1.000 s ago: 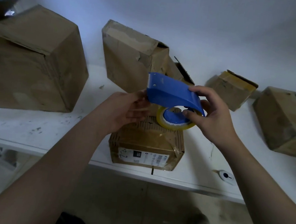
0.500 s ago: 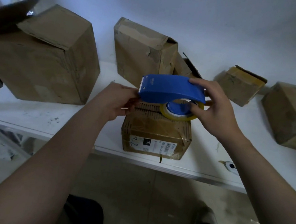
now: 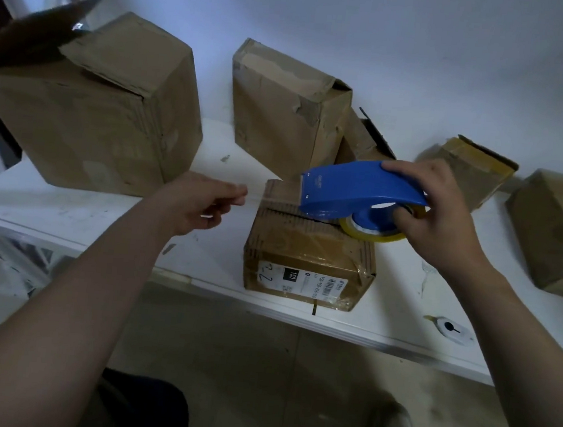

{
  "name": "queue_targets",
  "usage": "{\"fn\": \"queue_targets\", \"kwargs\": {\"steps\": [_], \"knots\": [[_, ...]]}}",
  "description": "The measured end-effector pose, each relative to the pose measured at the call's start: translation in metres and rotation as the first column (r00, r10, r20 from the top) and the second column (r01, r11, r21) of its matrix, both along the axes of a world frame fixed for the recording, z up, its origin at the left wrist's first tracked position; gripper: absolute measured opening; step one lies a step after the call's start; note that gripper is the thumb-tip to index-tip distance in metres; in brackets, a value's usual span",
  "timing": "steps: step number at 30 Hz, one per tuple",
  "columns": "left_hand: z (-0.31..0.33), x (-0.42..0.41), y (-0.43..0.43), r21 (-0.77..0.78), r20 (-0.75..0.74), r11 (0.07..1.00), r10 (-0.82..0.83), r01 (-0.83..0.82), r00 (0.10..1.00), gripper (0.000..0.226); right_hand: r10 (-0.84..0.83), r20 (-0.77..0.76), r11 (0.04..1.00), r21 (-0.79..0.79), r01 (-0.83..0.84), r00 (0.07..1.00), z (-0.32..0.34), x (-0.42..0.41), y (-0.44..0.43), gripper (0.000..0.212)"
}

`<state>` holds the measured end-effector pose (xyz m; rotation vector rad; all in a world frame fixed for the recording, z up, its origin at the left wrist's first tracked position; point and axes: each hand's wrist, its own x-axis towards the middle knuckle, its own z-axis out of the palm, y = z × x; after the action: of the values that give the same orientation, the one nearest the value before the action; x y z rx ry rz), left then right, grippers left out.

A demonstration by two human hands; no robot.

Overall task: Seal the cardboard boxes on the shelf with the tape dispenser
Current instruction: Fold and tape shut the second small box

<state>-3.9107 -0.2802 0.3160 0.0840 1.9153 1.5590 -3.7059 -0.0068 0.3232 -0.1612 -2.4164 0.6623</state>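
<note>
A small cardboard box (image 3: 306,260) with a white label sits at the front edge of the white shelf (image 3: 77,214). Its top seam shows a dark gap. My right hand (image 3: 441,215) grips the blue tape dispenser (image 3: 358,189) just above the box's top, its yellowish tape roll (image 3: 371,230) underneath. My left hand (image 3: 202,202) is left of the box and pinches the end of a clear tape strip (image 3: 271,195) that stretches from the dispenser's mouth.
A large box (image 3: 110,117) with a raised flap stands at the back left. A tall box (image 3: 283,110) stands behind the small one, a smaller box (image 3: 473,170) and another box (image 3: 560,233) to the right. A small white object (image 3: 451,327) lies near the shelf's front edge.
My left hand has moved left away from the dispenser, drawing out a strip of clear tape. The dispenser has shifted slightly right over the small box.
</note>
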Motion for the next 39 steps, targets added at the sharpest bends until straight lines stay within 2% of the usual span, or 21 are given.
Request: {"fn": "queue_targets", "kwargs": {"steps": [4, 8, 15, 31, 39], "knots": [[-0.012, -0.005, -0.005, -0.003, -0.055, 1.0, -0.007, 0.007, 0.998, 0.024, -0.011, 0.018, 0.999, 0.042, 0.01, 1.0, 0.004, -0.006, -0.007, 0.073], [-0.02, -0.006, -0.01, -0.088, -0.105, 0.996, -0.035, 0.026, 0.994, 0.024, -0.022, 0.037, 0.998, 0.052, 0.02, 0.999, 0.006, -0.011, -0.015, 0.074], [-0.032, -0.003, -0.009, -0.101, -0.09, 0.995, -0.002, -0.007, 0.996, 0.02, -0.044, 0.058, 0.994, 0.1, 0.038, 0.997, 0.007, -0.018, -0.027, 0.072], [-0.03, -0.008, -0.006, 0.01, -0.112, 0.999, 0.044, -0.043, 0.993, 0.026, -0.105, 0.019, 0.994, 0.046, 0.104, 0.994, 0.008, -0.011, -0.031, 0.069], [-0.042, -0.001, 0.001, -0.017, -0.121, 0.998, 0.051, -0.054, 0.991, 0.023, -0.115, 0.036, 0.991, 0.071, 0.112, 0.993, 0.009, -0.01, -0.032, 0.069]]}}
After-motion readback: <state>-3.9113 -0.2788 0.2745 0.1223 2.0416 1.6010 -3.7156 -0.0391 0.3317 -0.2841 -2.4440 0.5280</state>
